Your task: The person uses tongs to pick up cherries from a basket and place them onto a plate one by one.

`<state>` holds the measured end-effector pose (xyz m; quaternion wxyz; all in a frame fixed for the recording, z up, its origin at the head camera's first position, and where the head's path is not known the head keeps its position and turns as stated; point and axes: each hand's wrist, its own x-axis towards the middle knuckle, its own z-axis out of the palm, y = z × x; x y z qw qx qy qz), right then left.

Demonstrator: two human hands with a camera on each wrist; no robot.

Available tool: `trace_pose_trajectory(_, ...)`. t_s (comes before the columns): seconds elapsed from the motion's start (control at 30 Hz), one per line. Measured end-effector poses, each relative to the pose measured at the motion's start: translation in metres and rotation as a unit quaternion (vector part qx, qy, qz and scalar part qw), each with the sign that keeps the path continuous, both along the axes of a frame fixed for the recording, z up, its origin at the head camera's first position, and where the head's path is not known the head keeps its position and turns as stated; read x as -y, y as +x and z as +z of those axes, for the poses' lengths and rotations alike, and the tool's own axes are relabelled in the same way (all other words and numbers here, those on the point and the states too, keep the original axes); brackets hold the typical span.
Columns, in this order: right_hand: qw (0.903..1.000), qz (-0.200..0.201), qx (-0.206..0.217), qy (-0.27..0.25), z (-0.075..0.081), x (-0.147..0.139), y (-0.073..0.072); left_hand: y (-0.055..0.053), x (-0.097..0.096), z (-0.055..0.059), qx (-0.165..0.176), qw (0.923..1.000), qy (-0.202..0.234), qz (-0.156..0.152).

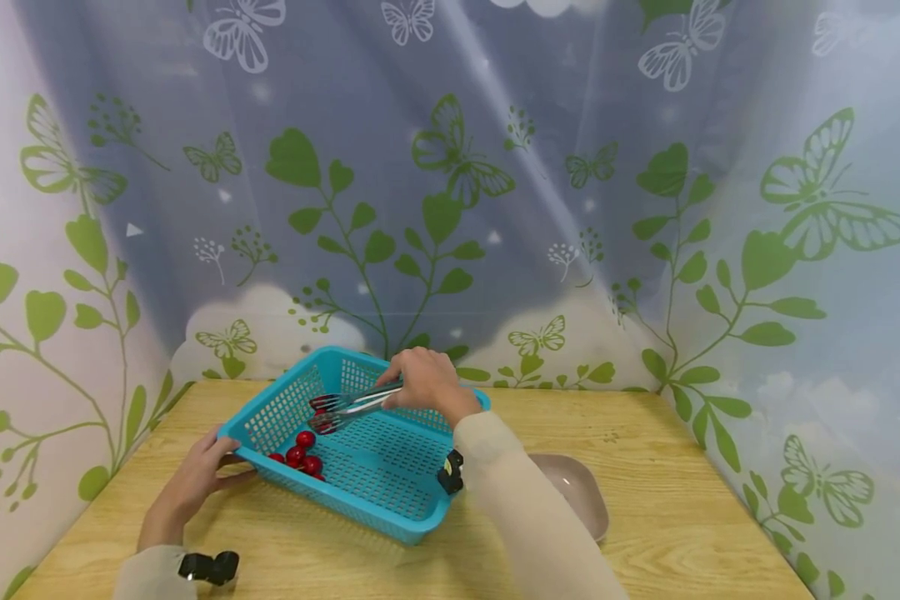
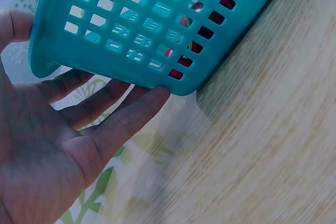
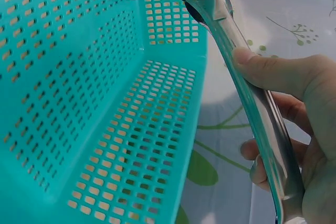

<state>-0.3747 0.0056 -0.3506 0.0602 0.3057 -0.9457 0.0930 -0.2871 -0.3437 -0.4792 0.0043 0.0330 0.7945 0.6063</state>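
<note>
A blue plastic basket (image 1: 337, 500) with lattice walls stands on the table. My left hand (image 1: 191, 479) grips its left corner; in the left wrist view the thumb is at the rim and the fingers (image 2: 139, 114) reach under along the outer wall. Metal tongs (image 3: 252, 98) are held in my right hand (image 1: 423, 379), thumb on one arm, fingers behind. Their slotted ends reach into the basket's left part, with red fruit at them; whether it is pinched I cannot tell. Several shiny red cherries (image 1: 305, 439) lie at the basket's left end, some with greenish stems in the left wrist view.
A beige bowl (image 1: 598, 504) sits right of the basket, partly hidden by my right forearm. Light wooden table (image 1: 667, 500) lies beneath everything. A curtain (image 1: 540, 275) printed with butterflies and leaves hangs behind the table and at both sides.
</note>
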Motion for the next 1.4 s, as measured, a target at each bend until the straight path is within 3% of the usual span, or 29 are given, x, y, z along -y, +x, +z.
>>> trace_pose_trajectory(0.5,0.9976,0.038,-0.008,-0.058,0.01,-0.047,-0.003,-0.001,0.001,0.0,0.013,0.9999,0.0,-0.003)
trace_pose_trajectory(0.87,0.9944,0.055,-0.031,-0.085,0.012,-0.089,-0.007,0.002,-0.001,0.001,-0.003,1.0,-0.002,0.0)
trace_pose_trajectory(1.4,0.9831,0.078,-0.108,-0.125,0.011,-0.151,0.021,0.001,0.0,0.0,0.004,1.0,-0.006,0.003)
